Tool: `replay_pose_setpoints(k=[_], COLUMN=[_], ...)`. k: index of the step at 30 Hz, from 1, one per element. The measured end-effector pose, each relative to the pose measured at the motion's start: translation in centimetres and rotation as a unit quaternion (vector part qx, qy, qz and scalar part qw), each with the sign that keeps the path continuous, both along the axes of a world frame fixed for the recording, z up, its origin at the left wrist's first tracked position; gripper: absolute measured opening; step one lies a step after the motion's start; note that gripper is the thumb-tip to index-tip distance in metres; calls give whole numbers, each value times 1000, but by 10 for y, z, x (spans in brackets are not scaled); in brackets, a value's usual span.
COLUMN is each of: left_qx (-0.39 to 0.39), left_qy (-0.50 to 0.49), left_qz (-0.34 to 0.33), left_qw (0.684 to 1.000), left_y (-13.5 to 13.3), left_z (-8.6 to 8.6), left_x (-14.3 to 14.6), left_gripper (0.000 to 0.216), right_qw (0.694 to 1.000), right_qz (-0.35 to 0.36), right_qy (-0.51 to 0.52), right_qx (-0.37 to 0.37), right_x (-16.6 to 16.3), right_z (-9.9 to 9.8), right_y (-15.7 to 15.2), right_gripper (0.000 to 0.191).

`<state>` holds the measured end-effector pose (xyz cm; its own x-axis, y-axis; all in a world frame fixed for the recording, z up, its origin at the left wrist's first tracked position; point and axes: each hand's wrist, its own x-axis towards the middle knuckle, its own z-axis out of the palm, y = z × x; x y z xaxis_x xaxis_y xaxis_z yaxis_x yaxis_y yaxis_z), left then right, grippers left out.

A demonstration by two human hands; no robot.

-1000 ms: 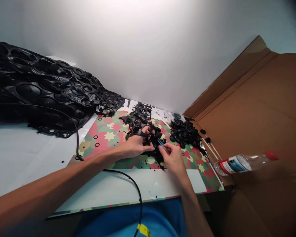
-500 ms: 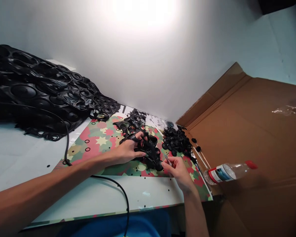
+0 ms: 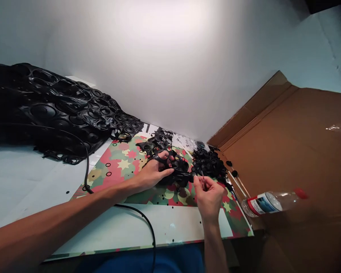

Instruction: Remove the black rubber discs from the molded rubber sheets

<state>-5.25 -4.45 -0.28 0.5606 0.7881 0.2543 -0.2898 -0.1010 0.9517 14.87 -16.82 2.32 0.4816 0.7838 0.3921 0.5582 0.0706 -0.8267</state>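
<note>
A perforated black rubber sheet (image 3: 182, 167) lies crumpled at the centre of the frame, over the camouflage-patterned mat (image 3: 125, 154). The left hand (image 3: 155, 174), reaching in from the lower left, grips its left side, fingers hooked into the rubber and thumb laid along the near edge. At the sheet's right end, just right of centre, the right hand (image 3: 210, 195) pinches a small round black piece (image 3: 192, 176) between thumb and forefinger; whether this piece is joined to the sheet is hard to tell. A slim dark tool (image 3: 203, 181) is tucked within the same hand, mostly hidden by the fingers.

Just above the left hand, more torn black webbing (image 3: 160, 137) stretches towards the wall (image 3: 170, 83). Right of centre, near the right hand, sits a heap of loose black discs (image 3: 208, 161). Thin black rings (image 3: 108, 165) lie on the mat left of centre, and small black dots are scattered over it and the white strip (image 3: 182, 220) in front.

A large mass of black rubber sheeting (image 3: 59, 108) fills the upper left. A black cable (image 3: 144, 217) curves down through the lower middle. At the lower right, a clear bottle with a red cap (image 3: 272, 203) stands out against brown cardboard (image 3: 301, 151).
</note>
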Motion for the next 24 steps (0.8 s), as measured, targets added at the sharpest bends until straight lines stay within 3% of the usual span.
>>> replay_pose_setpoints(k=[3, 5, 8, 10, 13, 15, 20, 22, 24], left_qx=[11, 20, 52, 60, 37, 34, 87, 78, 42], left_qy=[27, 41, 54, 63, 89, 132, 198, 164, 116], left_qz=[29, 40, 19, -10, -48, -56, -46, -54, -49], left_qw=[999, 998, 997, 996, 994, 989, 975, 982, 991], left_y=[-1, -1, 0, 0, 0, -1, 2, 5, 7], left_z=[-1, -2, -1, 0, 3, 5, 4, 3, 4], left_x=[2, 1, -3, -6, -12, -16, -23, -23, -20], left_gripper=[31, 29, 29, 31, 34, 33, 50, 56, 63], right_qw=[1000, 994, 950, 941, 970, 971, 971, 974, 984], right_qz=[7, -79, -231, -265, -187, -147, -163, -164, -116], right_qy=[21, -60, -168, -175, -154, -161, -139, -128, -109], right_qx=[-2, 50, 128, 118, -15, -98, -102, -84, -83], right_x=[2, 3, 13, 31, 70, 95, 117, 103, 77], right_z=[-6, -10, -10, -2, 18, 32, 50, 49, 43], right_y=[-2, -3, -7, -9, -5, 4, 31, 35, 29], right_gripper=[47, 45, 43, 47, 54, 51, 33, 40, 47])
